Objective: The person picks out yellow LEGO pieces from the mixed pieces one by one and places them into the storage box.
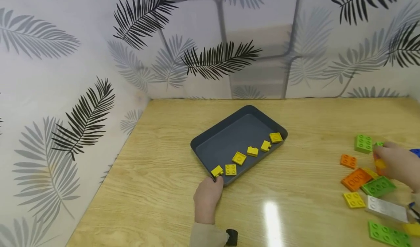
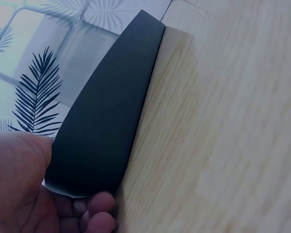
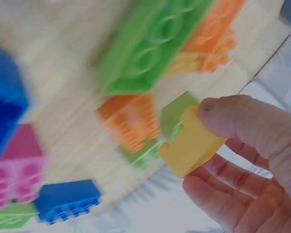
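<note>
A dark grey tray [image 1: 226, 130] lies at an angle on the wooden table. Several yellow bricks [image 1: 230, 169] are in it, in a loose row along its near side. My left hand [image 1: 207, 196] grips the tray's near-left corner, and in the left wrist view its fingertips curl at the lower edge of the tray wall [image 2: 104, 107]. Off to the right, my right hand [image 1: 398, 165] pinches a yellow brick [image 3: 194, 143] between thumb and fingers. The right wrist view has this brick raised above other bricks, with a green one [image 3: 177, 114] just behind it.
Around the right hand lie loose bricks: a light green one [image 1: 363, 144], orange ones [image 1: 356, 179], a green one [image 1: 378, 186], a yellow one [image 1: 354, 200] and a long white one [image 1: 387, 208]. Blue [image 3: 68, 199] and pink [image 3: 19, 165] bricks show in the right wrist view. Leaf-patterned cloth [image 1: 197, 39] hangs behind the table.
</note>
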`<state>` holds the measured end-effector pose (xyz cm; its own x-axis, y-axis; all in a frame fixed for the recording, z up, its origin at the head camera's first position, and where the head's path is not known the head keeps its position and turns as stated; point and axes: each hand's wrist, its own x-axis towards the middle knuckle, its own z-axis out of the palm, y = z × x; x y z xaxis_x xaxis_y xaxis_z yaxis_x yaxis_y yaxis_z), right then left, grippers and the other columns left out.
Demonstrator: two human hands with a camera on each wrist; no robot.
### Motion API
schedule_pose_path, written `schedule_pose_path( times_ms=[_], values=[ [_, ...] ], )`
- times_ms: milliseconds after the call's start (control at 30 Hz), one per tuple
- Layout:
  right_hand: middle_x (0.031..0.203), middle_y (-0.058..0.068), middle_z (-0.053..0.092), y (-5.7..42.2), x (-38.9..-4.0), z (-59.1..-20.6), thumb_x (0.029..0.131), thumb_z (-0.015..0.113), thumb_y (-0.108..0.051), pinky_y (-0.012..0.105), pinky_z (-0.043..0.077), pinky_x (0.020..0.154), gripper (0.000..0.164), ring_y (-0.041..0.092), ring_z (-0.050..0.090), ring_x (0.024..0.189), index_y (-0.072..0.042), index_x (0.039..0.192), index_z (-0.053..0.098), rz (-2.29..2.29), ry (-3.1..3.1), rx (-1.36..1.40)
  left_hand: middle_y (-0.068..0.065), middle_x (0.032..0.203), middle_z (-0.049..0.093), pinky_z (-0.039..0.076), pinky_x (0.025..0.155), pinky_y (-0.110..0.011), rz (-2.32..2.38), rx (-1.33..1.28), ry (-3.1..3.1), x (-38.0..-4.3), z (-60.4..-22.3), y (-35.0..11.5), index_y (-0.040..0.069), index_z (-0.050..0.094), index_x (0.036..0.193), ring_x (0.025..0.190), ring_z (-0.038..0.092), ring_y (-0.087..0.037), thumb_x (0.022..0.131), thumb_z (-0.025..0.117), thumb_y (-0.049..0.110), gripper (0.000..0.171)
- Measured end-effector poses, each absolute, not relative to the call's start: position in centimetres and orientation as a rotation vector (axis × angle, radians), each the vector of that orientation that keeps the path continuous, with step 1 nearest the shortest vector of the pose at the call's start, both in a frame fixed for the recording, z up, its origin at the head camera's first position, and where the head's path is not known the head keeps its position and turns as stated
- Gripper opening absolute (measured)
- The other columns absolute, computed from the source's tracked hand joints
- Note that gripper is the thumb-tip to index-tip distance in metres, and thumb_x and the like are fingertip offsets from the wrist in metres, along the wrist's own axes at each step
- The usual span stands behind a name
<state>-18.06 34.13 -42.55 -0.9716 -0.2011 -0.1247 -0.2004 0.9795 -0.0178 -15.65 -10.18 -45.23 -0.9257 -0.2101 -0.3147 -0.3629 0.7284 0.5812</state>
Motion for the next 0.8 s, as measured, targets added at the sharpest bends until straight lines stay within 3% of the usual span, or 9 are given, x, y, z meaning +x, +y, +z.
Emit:
schedule_pose_path(
  times_ms=[200, 800],
  values=[
    [0.072, 0.014, 0.044, 30.9, -19.5, -41.8, 0.060, 0.077, 0.008, 0.034, 0.043, 0.051, 0.033, 0.024, 0.048, 0.060, 0.003, 0.078, 0.050, -0.088, 2.987, -0.475, -0.007, 0.065, 0.048, 0.032, 0.050, -0.031, 0.987, -0.455, 2.697, -15.5, -44.9, -10.2, 0.005, 0.054, 0.078, 0.056, 0.043, -0.020, 0.090, 0.044, 0.031, 0.030],
    [0.080, 0.011, 0.049, 19.1, -23.2, -40.1, 0.064, 0.077, 0.006, 0.033, 0.047, 0.058, 0.031, 0.023, 0.054, 0.066, 0.002, 0.086, 0.055, -0.279, 2.995, -0.866, -0.005, 0.061, 0.044, 0.030, 0.048, -0.030, 1.010, -0.434, 2.721, -15.4, -44.8, -10.3, 0.006, 0.052, 0.074, 0.053, 0.041, -0.019, 0.090, 0.044, 0.031, 0.030]
  ],
)
